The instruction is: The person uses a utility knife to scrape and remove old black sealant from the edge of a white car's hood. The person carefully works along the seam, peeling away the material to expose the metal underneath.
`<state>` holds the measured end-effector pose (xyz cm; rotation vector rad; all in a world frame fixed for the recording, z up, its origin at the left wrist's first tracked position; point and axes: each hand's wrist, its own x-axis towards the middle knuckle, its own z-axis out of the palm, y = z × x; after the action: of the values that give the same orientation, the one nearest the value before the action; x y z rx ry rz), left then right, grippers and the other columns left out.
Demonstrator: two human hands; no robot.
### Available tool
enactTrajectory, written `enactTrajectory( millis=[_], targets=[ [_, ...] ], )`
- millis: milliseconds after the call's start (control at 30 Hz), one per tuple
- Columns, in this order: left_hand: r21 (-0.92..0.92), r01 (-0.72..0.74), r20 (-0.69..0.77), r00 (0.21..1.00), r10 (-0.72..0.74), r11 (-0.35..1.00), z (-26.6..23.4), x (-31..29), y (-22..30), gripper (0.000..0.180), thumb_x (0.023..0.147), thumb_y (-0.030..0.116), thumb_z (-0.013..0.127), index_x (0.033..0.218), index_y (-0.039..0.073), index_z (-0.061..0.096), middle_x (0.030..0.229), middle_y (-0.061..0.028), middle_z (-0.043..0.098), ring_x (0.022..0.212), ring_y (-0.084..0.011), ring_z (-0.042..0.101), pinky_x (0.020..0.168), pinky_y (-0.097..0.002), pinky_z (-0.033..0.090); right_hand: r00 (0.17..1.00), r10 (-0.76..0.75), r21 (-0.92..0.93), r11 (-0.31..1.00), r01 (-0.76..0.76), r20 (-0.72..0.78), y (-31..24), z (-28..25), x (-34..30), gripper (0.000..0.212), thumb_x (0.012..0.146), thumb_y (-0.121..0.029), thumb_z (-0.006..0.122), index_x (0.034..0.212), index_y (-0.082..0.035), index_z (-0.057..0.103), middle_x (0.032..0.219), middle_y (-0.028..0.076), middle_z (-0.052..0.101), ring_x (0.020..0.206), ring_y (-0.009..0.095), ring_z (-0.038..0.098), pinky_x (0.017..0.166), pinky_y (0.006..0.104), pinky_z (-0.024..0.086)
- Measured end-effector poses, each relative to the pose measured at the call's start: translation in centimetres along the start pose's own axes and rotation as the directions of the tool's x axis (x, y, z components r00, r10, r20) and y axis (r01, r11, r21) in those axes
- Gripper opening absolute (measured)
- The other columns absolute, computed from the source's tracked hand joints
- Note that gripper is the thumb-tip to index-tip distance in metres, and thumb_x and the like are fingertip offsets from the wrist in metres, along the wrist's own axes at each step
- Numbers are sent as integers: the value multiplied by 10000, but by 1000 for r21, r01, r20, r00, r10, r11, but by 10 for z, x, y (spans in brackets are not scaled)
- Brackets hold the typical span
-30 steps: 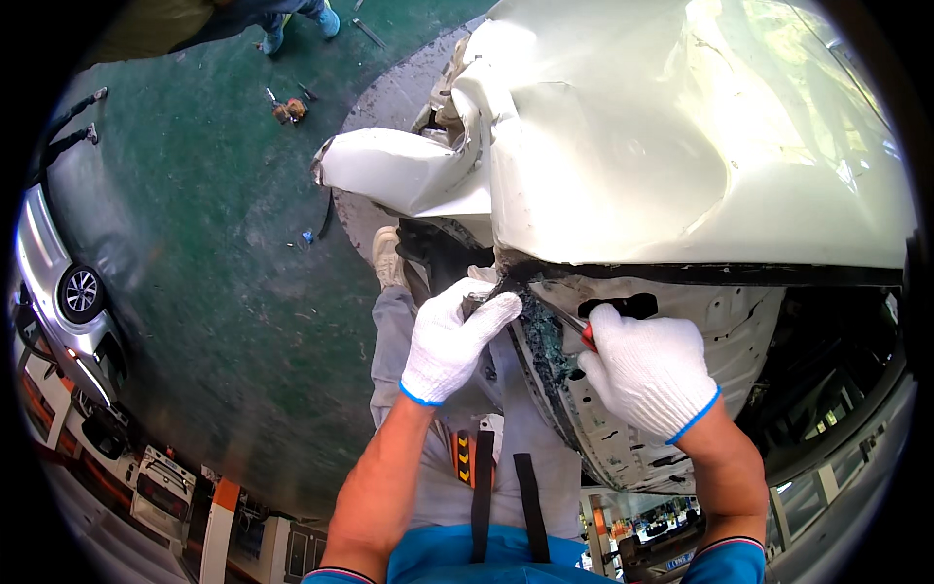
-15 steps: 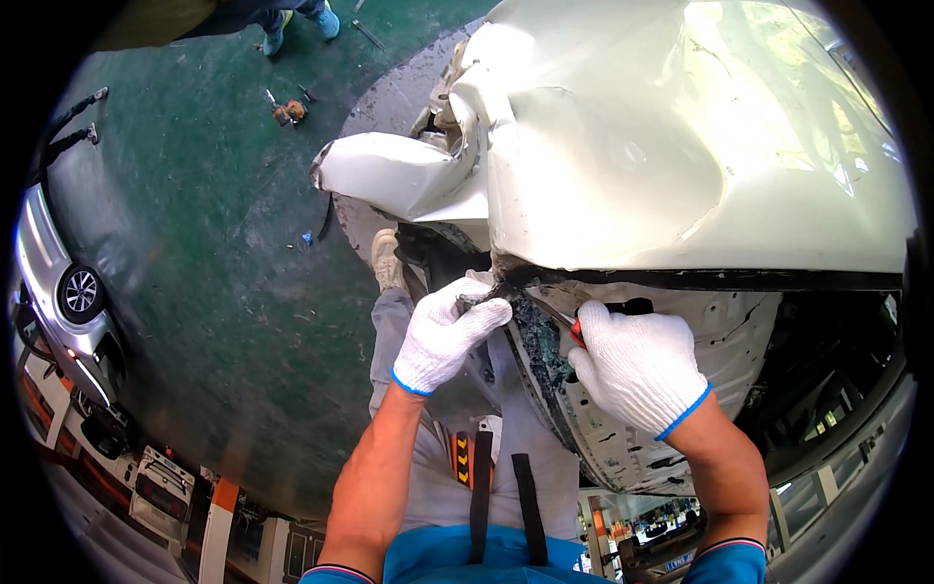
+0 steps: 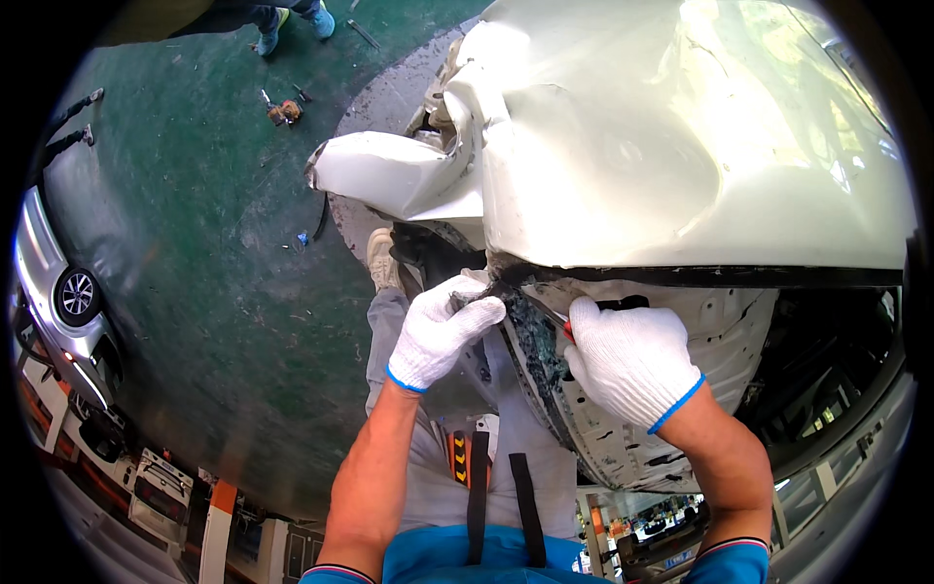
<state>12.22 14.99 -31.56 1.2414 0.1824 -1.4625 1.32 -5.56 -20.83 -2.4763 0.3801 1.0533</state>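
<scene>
My left hand (image 3: 436,329), in a white knitted glove with a blue cuff, is closed in a pinch on a torn dark strip (image 3: 498,290) at the corner of the damaged white car body. My right hand (image 3: 634,358), gloved the same way, wraps round a red-handled screwdriver (image 3: 568,329). Its thin shaft points up and left at the seam beside my left fingertips; the tip is hard to make out. Between the hands runs a ragged blue-grey band (image 3: 537,341) of crumbled material along the panel edge. Above them spreads a dented white outer panel (image 3: 603,185).
A crumpled white panel piece (image 3: 379,173) juts out to the left. Small parts (image 3: 284,112) and a dark strip (image 3: 322,216) lie on the green floor (image 3: 224,243). Another person's shoes (image 3: 269,41) show at the top. A silver car (image 3: 60,282) stands at far left.
The whole view has shifted slightly to the left. Both hands keep nearly the same place on the car, with the same grips.
</scene>
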Motion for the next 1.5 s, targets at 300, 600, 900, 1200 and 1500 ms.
enactTrajectory(
  millis=[300,600,900,1200,1500],
  targets=[
    [-26,27,-12,1000,-27,999,-3,1,-4,133,960,56,748,1075,22,692,975,5,688,849,-58,636,736,-213,508,999,-12,-32,999,13,31,1,2,1,125,844,-167,646,888,-63,595,598,127,638,549,346,669,488,479,502],
    [-5,29,19,999,-29,1000,-9,3,-6,130,960,58,746,1072,21,691,971,7,704,857,-67,653,753,-227,527,998,-29,-36,999,31,48,2,-2,2,111,848,-153,641,894,-59,602,592,126,635,549,336,674,482,468,497],
    [10,82,-4,997,-82,997,-8,2,1,156,959,69,747,1096,22,691,977,-14,722,859,-77,667,739,-230,531,998,-11,18,1000,10,68,0,-8,3,143,776,-95,674,887,-12,639,646,181,679,602,354,712,507,461,538],
    [20,74,45,996,-75,997,-12,6,4,166,963,93,744,1104,15,703,951,-25,734,835,-81,666,746,-235,531,996,-25,-60,998,30,81,1,-4,1,160,770,-111,676,903,-44,617,615,127,665,558,320,691,497,439,518],
    [14,94,41,995,-95,995,-14,8,5,167,960,95,750,1101,15,707,949,-21,732,837,-83,670,747,-233,535,996,-34,-64,997,40,83,0,-2,0,152,779,-118,670,902,-46,618,616,133,668,557,319,691,497,443,513]
  ],
)
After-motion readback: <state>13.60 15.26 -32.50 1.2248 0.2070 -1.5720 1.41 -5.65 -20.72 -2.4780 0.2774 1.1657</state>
